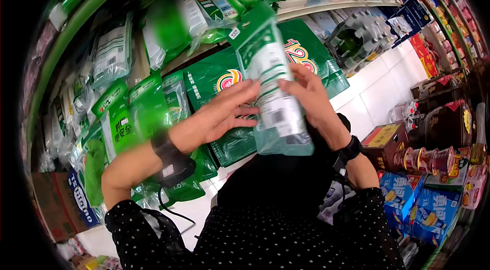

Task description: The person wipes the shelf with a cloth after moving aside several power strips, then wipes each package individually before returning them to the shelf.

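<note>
A green-and-clear plastic package (278, 96) with a white printed panel and a barcode hangs upright in front of my chest, slightly tilted. My right hand (309, 94) grips its right edge, thumb on the front and the other fingers partly hidden. My left hand (224, 109) is at its left edge, fingers stretched out and apart, the tips at or just against the plastic. Behind the package stand green cartons (204, 78) with a red-and-yellow logo. To the left hang similar green packages (120, 122).
A shelf (337, 2) at the back bears more packages. Shrink-wrapped green bottles (352, 40) stand on the tiled floor (377, 96). On the right are blue boxes (434, 214) and a brown carton (383, 145). A brown box (53, 203) sits at lower left.
</note>
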Tool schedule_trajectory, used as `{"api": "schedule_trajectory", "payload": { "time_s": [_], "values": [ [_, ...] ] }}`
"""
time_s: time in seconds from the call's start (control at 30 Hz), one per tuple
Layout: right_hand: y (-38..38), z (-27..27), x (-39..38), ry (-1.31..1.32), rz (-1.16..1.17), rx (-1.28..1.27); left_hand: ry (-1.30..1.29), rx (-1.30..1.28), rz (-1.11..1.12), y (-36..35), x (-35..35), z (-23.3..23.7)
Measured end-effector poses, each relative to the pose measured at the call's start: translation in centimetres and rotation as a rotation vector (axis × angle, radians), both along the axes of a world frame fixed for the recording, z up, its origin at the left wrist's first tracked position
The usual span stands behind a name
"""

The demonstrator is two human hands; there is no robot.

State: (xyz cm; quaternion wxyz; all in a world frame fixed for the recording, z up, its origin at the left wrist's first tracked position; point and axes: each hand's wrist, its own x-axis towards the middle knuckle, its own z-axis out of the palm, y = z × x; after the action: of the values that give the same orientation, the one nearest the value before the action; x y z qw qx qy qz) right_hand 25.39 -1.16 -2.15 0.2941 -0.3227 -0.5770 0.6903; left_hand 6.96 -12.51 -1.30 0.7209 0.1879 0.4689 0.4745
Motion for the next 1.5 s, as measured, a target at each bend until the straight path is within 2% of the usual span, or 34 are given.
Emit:
{"api": "schedule_trajectory", "payload": {
  "time_s": [0.03,0.1,0.2,0.27,0.3,0.33,0.43,0.5,0.57,0.67,0.77,0.83,0.97,1.07,1.17,1.2,1.3,1.5],
  "values": [
    [-0.8,0.5,-0.3,-0.015,0.063,0.026,-0.033,0.017,-0.022,0.1,0.0,0.6],
    [-2.5,0.8,-0.5,-0.043,0.143,0.254,-0.104,0.053,-0.061,0.1,0.2,1.7],
    [-3.8,1.5,-0.8,0.117,0.31,0.042,-0.057,0.024,0.035,-1.2,0.0,2.6],
    [-4.9,1.1,-0.8,0.111,0.488,0.057,-0.092,-0.037,0.166,-2.3,-0.4,2.6],
    [-5.7,1.3,-1.1,0.126,0.548,0.079,-0.138,-0.064,0.139,-2.6,-1.4,1.3],
    [-6.3,1.4,-1.3,0.084,0.505,-0.039,-0.132,-0.11,0.156,-3.4,-2.3,0.4],
    [-5.4,-0.6,-2.5,-0.007,0.153,0.356,-0.204,-0.152,0.202,-4.7,-2.9,0.4],
    [-4.3,-2.0,-2.5,-0.128,-0.009,0.368,-0.288,-0.133,0.212,-5.2,-3.6,0.2],
    [-4.5,-2.7,-2.2,-0.063,0.007,0.048,-0.383,-0.089,0.206,-5.5,-4.2,0.0],
    [-5.1,-1.9,-1.0,0.053,0.332,-0.511,-0.351,-0.056,0.189,-4.9,-4.1,0.3],
    [-5.9,-2.1,-0.9,0.106,0.348,-0.273,-0.274,-0.068,0.141,-4.4,-3.8,-0.3],
    [-5.1,-2.2,-0.7,0.051,0.294,-0.26,-0.153,-0.105,0.135,-4.0,-3.7,-0.9],
    [-4.6,-1.4,-0.6,0.042,0.23,-0.214,-0.032,0.021,0.147,-3.8,-3.6,-0.5],
    [-4.1,-0.3,-1.7,0.089,0.206,-0.026,-0.016,0.112,0.212,-3.2,-4.1,0.6],
    [-2.6,2.1,-3.1,0.185,0.129,-0.079,0.037,0.203,0.277,-1.1,-6.0,2.0],
    [-1.8,2.3,-3.6,0.259,0.095,-0.106,0.061,0.221,0.293,0.1,-7.1,2.2],
    [-0.2,2.8,-4.3,0.253,-0.054,-0.043,0.151,0.289,0.361,4.3,-11.4,2.4],
    [-0.7,0.8,-2.7,0.149,-0.063,-0.093,0.049,0.35,0.368,14.8,-22.5,-1.9]
  ]
}}
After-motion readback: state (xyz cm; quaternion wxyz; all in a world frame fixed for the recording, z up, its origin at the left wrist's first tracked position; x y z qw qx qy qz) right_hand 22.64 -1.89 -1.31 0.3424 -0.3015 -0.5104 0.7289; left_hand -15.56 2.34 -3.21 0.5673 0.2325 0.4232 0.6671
